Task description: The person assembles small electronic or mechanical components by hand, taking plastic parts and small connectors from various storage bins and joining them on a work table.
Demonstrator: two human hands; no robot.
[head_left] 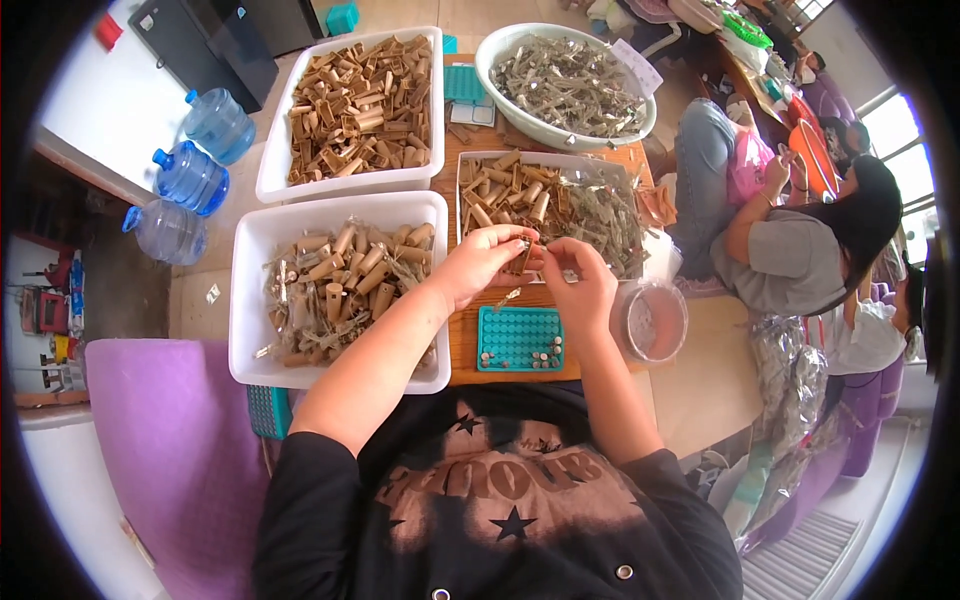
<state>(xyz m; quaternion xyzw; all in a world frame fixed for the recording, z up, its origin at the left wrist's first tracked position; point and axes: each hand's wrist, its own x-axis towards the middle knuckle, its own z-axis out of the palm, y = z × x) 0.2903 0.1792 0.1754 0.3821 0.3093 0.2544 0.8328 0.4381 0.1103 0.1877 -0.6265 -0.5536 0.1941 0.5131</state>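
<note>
My left hand (pixel 478 262) and my right hand (pixel 580 282) meet over the wooden table, both pinching one small brown tube (pixel 521 258) between the fingertips. A thin silvery strip (pixel 507 297) hangs below it. Under the hands lies a teal tray with rows of small holes (pixel 518 338), a few little pieces along its near edge. Just behind the hands a white bin (pixel 547 200) holds brown tubes and silvery packets.
A white bin of wrapped tubes (pixel 252 300) is at my left; another bin of brown tubes (pixel 350 105) behind it. A round white bowl of silvery packets (pixel 566 85) stands at the back. A clear tub (pixel 650 320) is at right. People sit at right (pixel 800 250). Water jugs (pixel 190 175) stand at left.
</note>
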